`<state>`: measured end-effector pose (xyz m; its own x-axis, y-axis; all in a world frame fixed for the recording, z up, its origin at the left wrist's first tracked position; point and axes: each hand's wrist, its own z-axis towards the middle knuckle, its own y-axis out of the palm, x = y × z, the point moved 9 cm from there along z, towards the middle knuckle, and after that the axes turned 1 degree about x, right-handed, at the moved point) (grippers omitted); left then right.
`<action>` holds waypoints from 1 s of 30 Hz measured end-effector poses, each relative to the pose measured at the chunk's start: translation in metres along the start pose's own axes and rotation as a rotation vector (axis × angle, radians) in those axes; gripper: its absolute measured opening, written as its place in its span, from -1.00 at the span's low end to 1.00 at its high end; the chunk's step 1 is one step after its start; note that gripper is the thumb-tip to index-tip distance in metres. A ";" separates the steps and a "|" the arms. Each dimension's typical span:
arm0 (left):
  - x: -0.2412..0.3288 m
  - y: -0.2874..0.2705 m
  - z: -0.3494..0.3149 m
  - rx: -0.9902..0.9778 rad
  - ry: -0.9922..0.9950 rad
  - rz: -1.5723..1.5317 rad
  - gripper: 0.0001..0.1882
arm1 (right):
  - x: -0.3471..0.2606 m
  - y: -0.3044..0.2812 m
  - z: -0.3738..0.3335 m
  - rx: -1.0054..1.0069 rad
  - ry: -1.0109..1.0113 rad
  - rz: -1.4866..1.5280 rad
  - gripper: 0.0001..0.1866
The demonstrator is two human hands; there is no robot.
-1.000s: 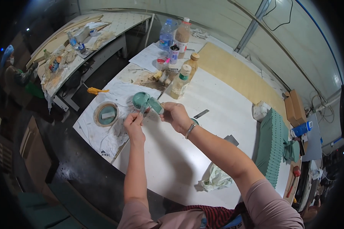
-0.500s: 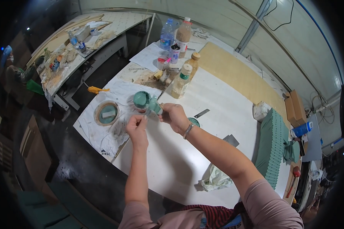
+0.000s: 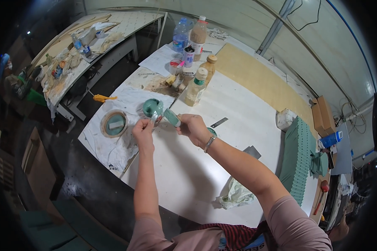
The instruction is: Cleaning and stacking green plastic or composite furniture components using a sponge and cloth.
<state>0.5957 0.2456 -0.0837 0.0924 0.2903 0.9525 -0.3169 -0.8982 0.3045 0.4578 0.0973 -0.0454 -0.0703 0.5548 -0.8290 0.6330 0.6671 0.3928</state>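
Note:
My right hand (image 3: pixel 192 126) is closed on a small flat tool coated in green (image 3: pixel 171 117); its exact kind is hard to make out. Thumb and fingers of my left hand (image 3: pixel 143 130) pinch a crumpled clear plastic film (image 3: pixel 157 112) just left of that tool. Behind the film stands an open jar of green paint (image 3: pixel 151 105), partly hidden by it. A round tin (image 3: pixel 114 124) with green inside and a pale block across it rests on the white cloth (image 3: pixel 125 146), left of my left hand. Beyond my right wrist, a green-filled round container (image 3: pixel 212 131) shows only in part.
Several bottles, including a green-labelled bottle (image 3: pixel 195 88), stand toward the back. A dark flat blade (image 3: pixel 219 122) and grey scraper (image 3: pixel 252 152) lie on the white table (image 3: pixel 180 184). Crumpled plastic (image 3: pixel 236 194) sits near my right forearm; green strips (image 3: pixel 296 161) are stacked at right.
My left hand has moved slightly left and up, and the clear film is now apart from the green-coated tool. The tool has tilted in my right hand.

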 end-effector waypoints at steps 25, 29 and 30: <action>0.021 0.124 -0.159 -0.722 -0.448 -0.282 -0.65 | 0.005 -0.065 -0.151 -0.087 -0.051 0.371 -0.75; 0.021 0.153 -0.210 -0.832 -0.573 -0.390 -0.60 | 0.014 -0.081 -0.185 0.010 -0.055 0.470 -0.78; 0.017 0.154 -0.219 -0.841 -0.590 -0.436 -0.58 | 0.016 -0.087 -0.194 0.009 -0.080 0.508 -0.77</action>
<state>0.3416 0.1840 -0.0225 0.7147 0.1232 0.6885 -0.6654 -0.1838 0.7235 0.2515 0.1446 -0.0157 0.3070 0.7676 -0.5626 0.5787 0.3188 0.7507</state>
